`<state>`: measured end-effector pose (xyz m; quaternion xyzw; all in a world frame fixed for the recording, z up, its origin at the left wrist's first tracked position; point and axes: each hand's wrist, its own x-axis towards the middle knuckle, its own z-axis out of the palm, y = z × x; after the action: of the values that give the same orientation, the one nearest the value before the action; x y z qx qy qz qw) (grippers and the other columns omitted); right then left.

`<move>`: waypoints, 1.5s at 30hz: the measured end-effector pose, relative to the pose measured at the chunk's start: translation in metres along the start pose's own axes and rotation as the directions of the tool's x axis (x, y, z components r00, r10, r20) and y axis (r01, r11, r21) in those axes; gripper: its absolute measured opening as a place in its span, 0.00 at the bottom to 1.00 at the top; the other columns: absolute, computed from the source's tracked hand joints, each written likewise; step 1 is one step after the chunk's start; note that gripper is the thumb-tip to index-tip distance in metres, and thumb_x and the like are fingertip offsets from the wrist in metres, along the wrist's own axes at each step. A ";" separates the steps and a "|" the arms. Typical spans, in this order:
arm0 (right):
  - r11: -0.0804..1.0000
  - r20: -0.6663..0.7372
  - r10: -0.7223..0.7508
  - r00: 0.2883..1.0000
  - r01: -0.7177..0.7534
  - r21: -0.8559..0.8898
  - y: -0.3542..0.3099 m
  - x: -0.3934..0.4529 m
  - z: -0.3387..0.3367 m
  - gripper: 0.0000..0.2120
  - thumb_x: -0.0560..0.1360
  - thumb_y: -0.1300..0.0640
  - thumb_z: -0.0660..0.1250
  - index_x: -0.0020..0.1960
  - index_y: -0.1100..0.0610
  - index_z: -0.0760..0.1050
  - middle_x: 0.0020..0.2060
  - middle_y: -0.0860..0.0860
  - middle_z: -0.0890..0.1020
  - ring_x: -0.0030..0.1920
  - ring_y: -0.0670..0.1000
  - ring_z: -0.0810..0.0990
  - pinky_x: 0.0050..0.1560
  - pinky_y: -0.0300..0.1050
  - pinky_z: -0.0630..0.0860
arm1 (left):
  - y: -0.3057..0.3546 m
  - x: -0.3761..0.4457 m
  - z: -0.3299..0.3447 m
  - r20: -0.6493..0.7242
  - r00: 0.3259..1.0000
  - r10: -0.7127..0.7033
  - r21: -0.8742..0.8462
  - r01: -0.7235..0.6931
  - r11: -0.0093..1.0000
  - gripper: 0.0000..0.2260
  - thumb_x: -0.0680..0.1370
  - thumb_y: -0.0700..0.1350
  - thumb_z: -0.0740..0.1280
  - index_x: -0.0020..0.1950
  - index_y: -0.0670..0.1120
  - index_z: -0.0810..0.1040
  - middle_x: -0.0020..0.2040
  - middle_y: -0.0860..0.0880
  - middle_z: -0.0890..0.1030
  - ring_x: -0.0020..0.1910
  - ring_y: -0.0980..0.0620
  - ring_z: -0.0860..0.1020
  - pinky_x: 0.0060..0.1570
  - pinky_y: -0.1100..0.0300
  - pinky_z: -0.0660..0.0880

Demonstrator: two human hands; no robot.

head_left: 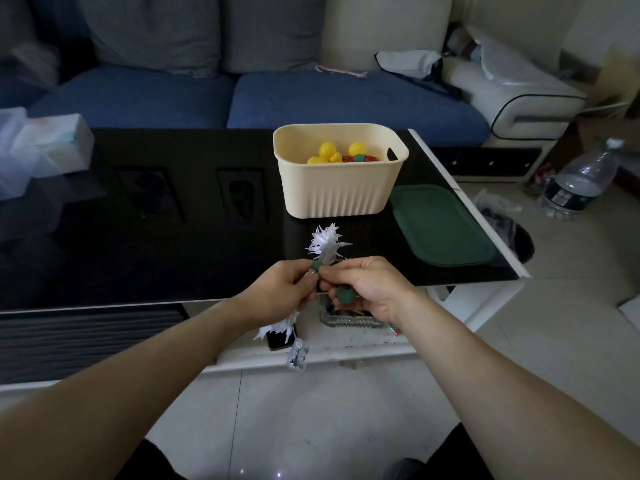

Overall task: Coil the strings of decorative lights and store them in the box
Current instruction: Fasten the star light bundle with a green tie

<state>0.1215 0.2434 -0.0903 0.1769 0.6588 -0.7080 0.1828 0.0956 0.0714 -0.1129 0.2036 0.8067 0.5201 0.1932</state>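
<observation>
Just over the near edge of the black table (173, 237), the left hand (277, 289) grips a bundled string of white star lights (325, 242), and the right hand (367, 289) beside it pinches a green tie (317, 266) at the bundle with a green roll (344, 295) tucked under its fingers. Further right stands the cream box (332, 188) holding yellow ball lights (329, 152), its green lid (443, 225) flat beside it.
</observation>
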 end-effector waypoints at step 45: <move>0.994 -0.174 -0.047 0.984 0.063 0.086 0.004 -0.001 0.020 0.05 0.73 0.60 0.76 0.45 0.61 0.83 0.34 0.57 0.80 0.20 0.44 0.63 0.21 0.36 0.57 | 0.012 0.002 0.002 -0.187 0.978 -0.088 -0.182 0.054 0.982 0.12 0.83 0.43 0.63 0.49 0.39 0.83 0.28 0.53 0.69 0.30 0.53 0.66 0.33 0.59 0.65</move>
<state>0.1240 0.2234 -0.0921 0.2271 0.6436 -0.7244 0.0972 0.0962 0.0786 -0.1030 0.1051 0.7794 0.5993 0.1494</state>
